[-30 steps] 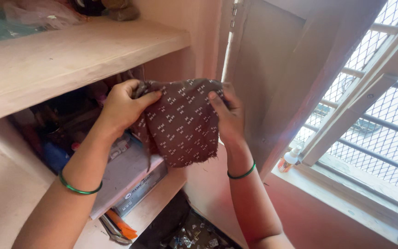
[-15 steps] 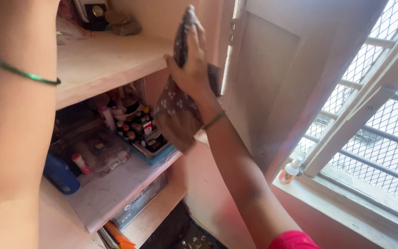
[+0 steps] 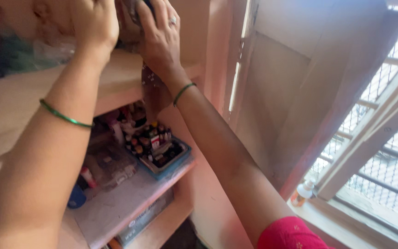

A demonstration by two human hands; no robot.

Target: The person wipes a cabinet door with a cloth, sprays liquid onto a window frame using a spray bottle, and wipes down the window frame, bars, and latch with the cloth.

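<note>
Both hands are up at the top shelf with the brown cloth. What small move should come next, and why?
Probably push the brown cloth further back onto the top shelf. Both the right hand and the left hand are raised at the shelf's front, and part of the cloth hangs down over the edge, below the right wrist. Whether anything blocks the space behind is not visible.

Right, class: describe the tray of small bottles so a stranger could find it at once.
Start at the pale built-in shelves left of the window. On the middle shelf, under the raised right hand, sits a shallow blue tray near the shelf's front edge. Unlike the loose clutter beside it, it is packed with upright little bottles with coloured caps.
</note>
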